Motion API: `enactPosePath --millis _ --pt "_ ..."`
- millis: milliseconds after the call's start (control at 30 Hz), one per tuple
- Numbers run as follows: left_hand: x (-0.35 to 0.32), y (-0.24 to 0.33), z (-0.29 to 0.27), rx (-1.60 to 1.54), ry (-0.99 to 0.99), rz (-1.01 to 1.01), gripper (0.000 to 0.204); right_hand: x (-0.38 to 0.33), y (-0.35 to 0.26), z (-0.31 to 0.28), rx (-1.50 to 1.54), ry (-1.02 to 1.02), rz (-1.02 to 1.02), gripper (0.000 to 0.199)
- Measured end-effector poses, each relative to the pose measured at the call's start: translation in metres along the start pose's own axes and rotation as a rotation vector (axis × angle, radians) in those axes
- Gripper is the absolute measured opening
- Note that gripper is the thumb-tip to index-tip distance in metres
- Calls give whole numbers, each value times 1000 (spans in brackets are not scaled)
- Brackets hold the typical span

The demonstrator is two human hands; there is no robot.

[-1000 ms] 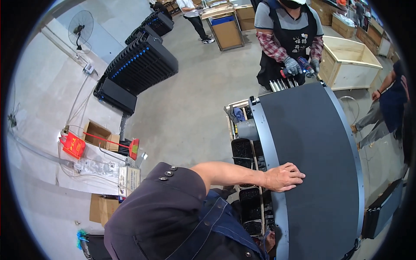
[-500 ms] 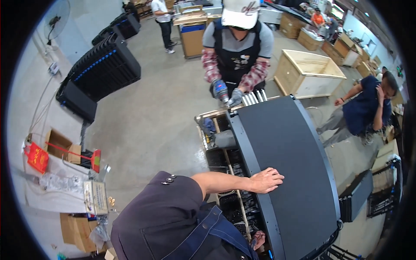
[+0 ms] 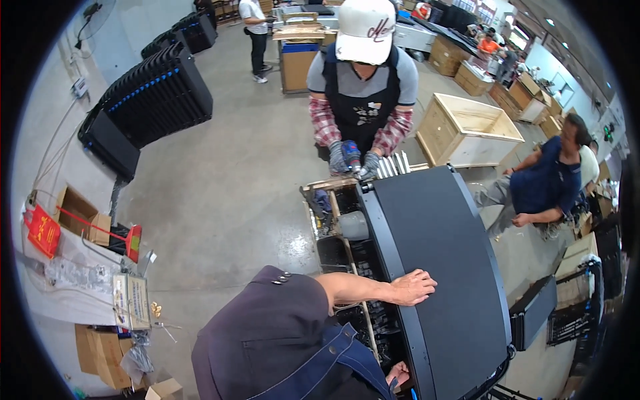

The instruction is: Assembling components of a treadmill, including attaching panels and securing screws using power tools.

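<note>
A large dark panel (image 3: 447, 267) with a curved face and a metal side rail (image 3: 417, 327) lies in front of me. On its surface rests my left hand (image 3: 415, 288), palm down, fingers apart and slightly bent, holding nothing. Low down beside the rail, my right hand (image 3: 399, 375) has its fingers curled; my overalls partly cover it, and what it holds, if anything, is hidden. At the panel's far end a co-worker in a white cap (image 3: 367, 32) and grey gloves holds a blue power drill (image 3: 351, 156) against the corner.
Beside the panel stands a wooden-edged bench (image 3: 313, 213) with black bins and a grey cup (image 3: 353, 225). An open wooden crate (image 3: 460, 137) is beyond. Another person (image 3: 547, 177) is at the right. Stacked black panels (image 3: 153, 100) line the left wall near cardboard boxes (image 3: 107, 357).
My view has shifted a little. The co-worker's drill has come down closer to the panel's corner. The person at the right has lowered a hand from the head. My left hand stays on the panel.
</note>
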State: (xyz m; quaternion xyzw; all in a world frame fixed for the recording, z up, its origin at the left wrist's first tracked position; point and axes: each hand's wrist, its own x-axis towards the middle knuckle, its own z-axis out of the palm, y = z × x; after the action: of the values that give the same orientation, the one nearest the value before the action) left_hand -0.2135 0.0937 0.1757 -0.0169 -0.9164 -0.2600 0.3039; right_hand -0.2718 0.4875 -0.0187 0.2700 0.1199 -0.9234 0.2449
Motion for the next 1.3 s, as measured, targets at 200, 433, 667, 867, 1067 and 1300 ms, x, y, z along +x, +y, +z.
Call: enactPosePath --millis 200,433,667,867,1067,1300 --pt "-5 0 -1 11 -9 10 24 -16 10 15 -66 30 -212 25" --pt "1 0 3 31 -26 -13 26 -38 49 24 12 -261 138 23" --pt "-10 4 -27 -12 -216 103 59 -15 62 50 103 40 -102 33" --pt "-30 -9 -65 112 -492 292 75 -25 71 69 217 178 -135 34" --pt "-38 -19 -46 360 -343 494 62 -51 73 74 259 223 -128 34" --pt "32 76 -200 240 -304 724 56 -228 80 196 48 -57 -323 26"
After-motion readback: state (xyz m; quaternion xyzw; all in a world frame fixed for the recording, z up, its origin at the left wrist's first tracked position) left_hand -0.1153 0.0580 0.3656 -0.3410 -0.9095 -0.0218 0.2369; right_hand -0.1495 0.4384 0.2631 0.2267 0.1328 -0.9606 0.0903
